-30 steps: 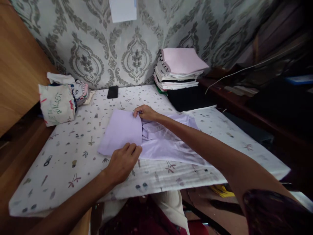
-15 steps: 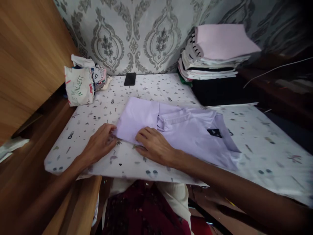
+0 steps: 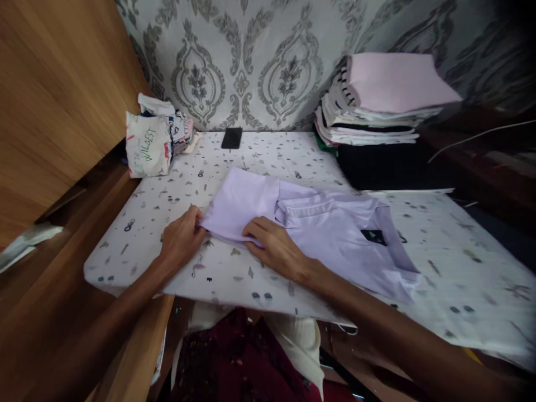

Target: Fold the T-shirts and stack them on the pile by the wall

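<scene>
A lilac shirt (image 3: 343, 234) lies partly folded on the patterned cloth, its collar with a dark label towards the right. Its left end forms a smooth folded panel. At the near left corner of this panel, my left hand (image 3: 182, 234) is closed, thumb and fingers pinching the fabric. My right hand (image 3: 272, 245) grips the panel's near edge, with curled fingers on top and the thumb low at the edge. The fingertips of my left hand are partly hidden.
The table (image 3: 167, 268) has a white printed cover. A dark phone (image 3: 231, 138) lies near the wall. Folded clothes (image 3: 402, 84) are stacked at the back right beside black cloth (image 3: 393, 164). A printed fabric bag (image 3: 147, 146) with clothes stands back left, near a wooden panel (image 3: 62, 84).
My left fingers have closed more tightly at the shirt's left corner. My right hand stays at the near edge. The whole view has shifted slightly.
</scene>
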Action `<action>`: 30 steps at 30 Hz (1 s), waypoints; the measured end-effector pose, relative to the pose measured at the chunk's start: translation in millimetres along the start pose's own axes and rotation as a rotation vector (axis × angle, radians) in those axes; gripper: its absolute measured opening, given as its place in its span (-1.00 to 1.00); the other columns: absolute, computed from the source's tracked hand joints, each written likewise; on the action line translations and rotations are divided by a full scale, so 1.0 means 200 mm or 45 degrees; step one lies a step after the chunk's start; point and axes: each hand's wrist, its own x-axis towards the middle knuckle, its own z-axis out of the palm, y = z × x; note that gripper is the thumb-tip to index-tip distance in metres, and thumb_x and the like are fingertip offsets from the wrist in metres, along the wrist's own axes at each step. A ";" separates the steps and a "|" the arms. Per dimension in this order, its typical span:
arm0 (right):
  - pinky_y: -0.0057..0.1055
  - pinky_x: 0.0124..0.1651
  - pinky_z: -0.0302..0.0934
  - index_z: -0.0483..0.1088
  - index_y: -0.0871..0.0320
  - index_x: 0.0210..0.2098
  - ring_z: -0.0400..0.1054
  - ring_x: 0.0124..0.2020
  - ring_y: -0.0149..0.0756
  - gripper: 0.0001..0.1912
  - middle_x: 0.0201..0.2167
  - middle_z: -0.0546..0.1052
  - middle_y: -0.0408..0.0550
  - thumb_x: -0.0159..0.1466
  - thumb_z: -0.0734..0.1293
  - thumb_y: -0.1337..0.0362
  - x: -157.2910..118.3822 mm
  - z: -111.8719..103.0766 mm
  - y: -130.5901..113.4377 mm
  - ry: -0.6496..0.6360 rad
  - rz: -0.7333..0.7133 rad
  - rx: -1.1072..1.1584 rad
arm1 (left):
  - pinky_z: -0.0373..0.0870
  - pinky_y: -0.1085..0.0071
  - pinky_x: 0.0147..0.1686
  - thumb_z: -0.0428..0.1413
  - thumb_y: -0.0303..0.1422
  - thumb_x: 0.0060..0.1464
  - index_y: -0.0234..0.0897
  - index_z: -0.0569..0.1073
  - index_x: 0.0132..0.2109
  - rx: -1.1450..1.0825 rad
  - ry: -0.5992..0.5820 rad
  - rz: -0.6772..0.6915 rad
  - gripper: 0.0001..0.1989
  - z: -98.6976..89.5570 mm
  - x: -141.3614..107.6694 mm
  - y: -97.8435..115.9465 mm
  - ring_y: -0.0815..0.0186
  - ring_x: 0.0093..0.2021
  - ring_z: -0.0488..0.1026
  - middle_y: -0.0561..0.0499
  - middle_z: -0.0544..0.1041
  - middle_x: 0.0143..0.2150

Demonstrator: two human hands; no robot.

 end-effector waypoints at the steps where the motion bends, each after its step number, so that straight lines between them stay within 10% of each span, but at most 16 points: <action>1: -0.29 -0.14 0.26 0.37 0.15 -0.24 0.35 -0.19 -0.20 -0.89 -0.24 0.48 0.01 0.31 0.26 0.46 0.00 0.01 0.00 -0.007 -0.039 -0.054 | 0.11 0.37 -0.36 0.04 -0.40 0.11 -0.16 0.29 -0.20 0.021 0.000 -0.002 -0.90 0.00 -0.01 0.00 0.29 -0.39 0.33 0.11 0.44 -0.36; 14: -0.29 -0.14 0.27 0.39 0.18 -0.19 0.28 -0.18 -0.19 -0.68 -0.21 0.45 0.07 0.31 0.09 0.59 -0.02 0.03 0.03 0.048 -0.246 -0.322 | 0.26 0.36 -0.28 -0.01 -0.46 0.00 -0.16 0.34 -0.06 -0.224 -0.052 0.187 -0.69 -0.04 -0.07 -0.12 0.29 -0.31 0.40 0.05 0.50 -0.19; 22: -0.29 -0.13 0.19 0.41 0.20 -0.22 0.25 -0.21 -0.21 -0.74 -0.23 0.46 0.05 0.33 0.14 0.55 -0.04 0.01 0.01 -0.101 -0.294 -0.396 | 0.23 0.35 -0.27 -0.08 -0.44 0.08 -0.18 0.32 -0.27 -0.043 -0.002 0.346 -0.89 -0.04 -0.05 -0.14 0.27 -0.30 0.39 0.06 0.45 -0.30; 30: -0.22 0.00 0.28 0.47 0.21 -0.08 0.41 -0.12 -0.18 -0.74 -0.19 0.55 0.05 0.42 0.24 0.20 0.01 -0.16 0.01 -0.144 -0.220 -0.088 | 0.27 0.39 -0.33 -0.05 -0.34 0.13 -0.17 0.41 -0.17 -0.112 -0.365 0.550 -0.83 -0.15 0.18 -0.16 0.28 -0.30 0.41 0.05 0.50 -0.22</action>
